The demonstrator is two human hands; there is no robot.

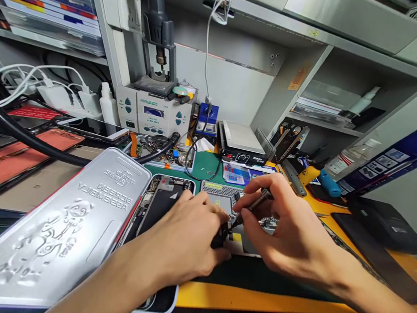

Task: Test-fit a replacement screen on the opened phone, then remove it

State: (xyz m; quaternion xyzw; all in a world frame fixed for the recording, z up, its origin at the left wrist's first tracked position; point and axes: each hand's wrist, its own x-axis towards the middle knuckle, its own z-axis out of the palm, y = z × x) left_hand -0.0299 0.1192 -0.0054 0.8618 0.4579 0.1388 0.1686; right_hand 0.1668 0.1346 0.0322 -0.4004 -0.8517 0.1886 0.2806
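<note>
Between the fingers of my right hand [280,220] is a dark, thin screwdriver [262,201], tilted with its tip down to the left. The tip meets a small black part [221,234], which my left hand [200,226] grips from the left with closed fingers. Beneath both hands lies a metal plate [216,192] with perforated edges. To the left, under my left wrist, an open tin tray [172,303] holds a dark opened device [162,199]. My left hand hides part of the small black part.
An embossed silver lid [60,230] leans at the left. Behind stand a soldering station [156,113], a parts tray [166,158] and a flat heating unit [244,140]. A black hose [26,133] crosses the left side. Bottles and a blue box [396,163] stand at the right.
</note>
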